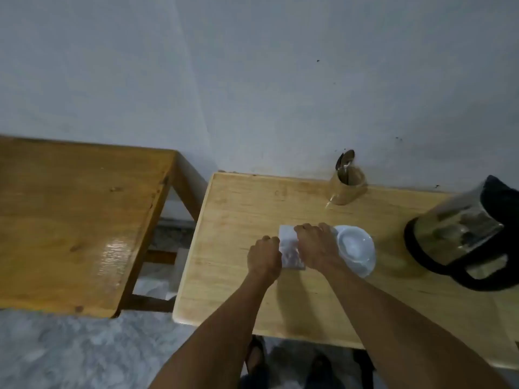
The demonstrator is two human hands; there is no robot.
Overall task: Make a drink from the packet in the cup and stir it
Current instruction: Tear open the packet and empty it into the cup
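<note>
A white packet (290, 249) is held upright above the light wooden table (238, 276), gripped from both sides. My left hand (264, 256) pinches its left edge and my right hand (316, 244) pinches its top right edge. Just right of the packet stands a white cup (355, 248) on a white saucer, its inside looking empty. A metal spoon (344, 164) stands in a clear glass (346, 189) at the back of the table, against the wall.
A glass kettle (460, 234) with a black base and handle stands at the table's right. A darker wooden table (78, 220) sits to the left, across a gap. A pale wall rises behind. My feet and grey floor show below.
</note>
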